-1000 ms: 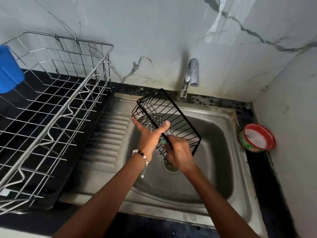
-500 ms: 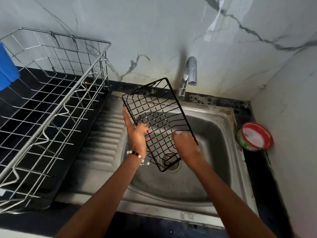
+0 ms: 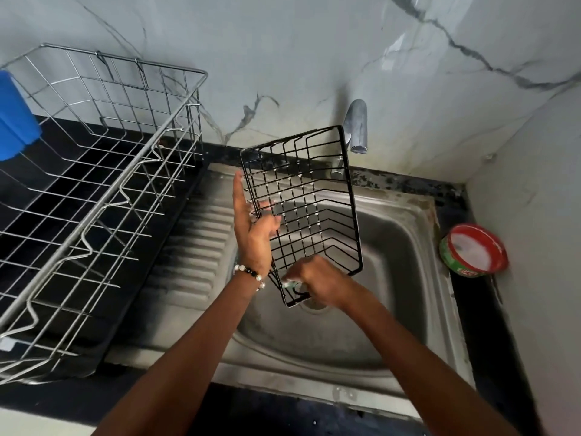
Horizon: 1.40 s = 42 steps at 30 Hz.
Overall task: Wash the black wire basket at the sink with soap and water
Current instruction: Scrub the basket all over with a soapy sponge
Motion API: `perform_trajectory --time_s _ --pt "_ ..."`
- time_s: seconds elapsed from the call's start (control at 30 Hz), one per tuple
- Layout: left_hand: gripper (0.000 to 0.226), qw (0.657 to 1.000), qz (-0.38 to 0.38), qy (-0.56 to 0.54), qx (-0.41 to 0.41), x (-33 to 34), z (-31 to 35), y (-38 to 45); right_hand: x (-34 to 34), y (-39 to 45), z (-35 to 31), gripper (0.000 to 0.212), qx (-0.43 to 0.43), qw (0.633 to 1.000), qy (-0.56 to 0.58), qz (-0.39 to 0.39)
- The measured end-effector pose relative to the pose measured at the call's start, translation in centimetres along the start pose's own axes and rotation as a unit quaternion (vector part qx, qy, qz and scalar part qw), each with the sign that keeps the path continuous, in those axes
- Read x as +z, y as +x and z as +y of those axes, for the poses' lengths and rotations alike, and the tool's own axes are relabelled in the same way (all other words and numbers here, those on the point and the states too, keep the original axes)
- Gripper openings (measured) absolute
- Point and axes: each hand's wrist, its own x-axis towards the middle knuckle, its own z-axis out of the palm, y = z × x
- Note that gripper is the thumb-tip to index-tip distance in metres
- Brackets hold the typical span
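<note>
Over the steel sink, left hand clasps the black wire basket — right hand pinching a scrubber against it.

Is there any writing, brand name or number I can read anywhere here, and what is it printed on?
None can be read.
Round red-rimmed tub right of the sink: white lettering on its green side, too blurred to read.
Black wire basket, tap, steel dish rack, blue container: no text shows.

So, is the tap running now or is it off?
Off, as far as the view shows: no stream of water falls from the tap spout, beside the black wire basket held over the sink.
</note>
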Motion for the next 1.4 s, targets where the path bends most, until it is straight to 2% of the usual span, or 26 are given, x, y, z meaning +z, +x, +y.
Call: perform_trajectory --time_s 0.13,0.23,0.3,0.43,0.57,0.73,0.83,0.9,0.97,1.07,1.17,1.23,1.33,1.4 --pt "0.100 0.998 -0.053 0.021 0.017 0.3 0.9 0.0 -2.2 -0.3 1.4 0.024 0.078 0.997 -0.001 0.029" --pt "0.100 0.996 -0.082 0.020 0.040 0.6 1.5 0.6 -2.6 0.0 1.5 0.024 0.149 0.980 -0.116 0.062" --pt "0.101 0.996 -0.081 0.008 0.040 0.7 1.8 0.5 -2.2 -0.1 0.7 0.026 0.179 0.964 -0.179 0.077" --pt "0.100 0.996 -0.069 0.003 0.049 0.9 1.9 0.3 -1.1 0.1 -1.0 0.030 0.217 0.952 -0.185 0.114" --pt "0.095 0.996 -0.051 0.024 0.064 0.9 1.8 0.7 0.5 0.7 -3.3 0.027 0.145 0.967 -0.161 0.131" --pt "0.097 0.995 -0.047 0.017 0.087 0.8 2.8 0.4 1.7 1.0 -3.8 0.027 0.055 0.985 0.014 0.160" --pt "0.099 0.996 -0.041 0.025 0.081 -0.1 3.0 0.6 1.9 -0.5 -2.0 0.032 -0.045 0.983 0.073 0.161" --pt "0.099 0.997 -0.036 0.024 0.069 -0.7 2.6 0.9 1.5 -1.6 -1.3 0.034 -0.134 0.976 0.087 0.150" --pt "0.100 0.999 -0.037 0.015 0.036 -0.9 2.3 1.0 0.9 -1.5 -0.4 0.037 -0.171 0.976 0.058 0.124" --pt "0.099 0.999 -0.042 0.020 -0.014 -0.7 1.9 0.8 -0.3 -0.2 0.7 0.027 -0.074 0.995 -0.010 0.064" --pt "0.101 0.998 -0.056 0.018 -0.001 -0.4 2.3 0.5 -1.0 0.5 2.2 0.028 0.022 1.000 0.007 0.008" --pt "0.101 0.998 -0.056 0.021 -0.004 -0.5 2.5 0.9 -1.9 0.3 2.6 0.026 0.057 0.998 -0.022 0.004" --pt "0.097 0.998 -0.058 0.013 -0.005 -0.6 2.2 1.1 -2.7 0.5 0.9 0.026 0.123 0.976 -0.177 0.030" --pt "0.096 0.999 -0.051 0.007 0.001 -0.4 1.9 1.1 -2.0 0.8 -0.7 0.029 0.148 0.963 -0.220 0.053"
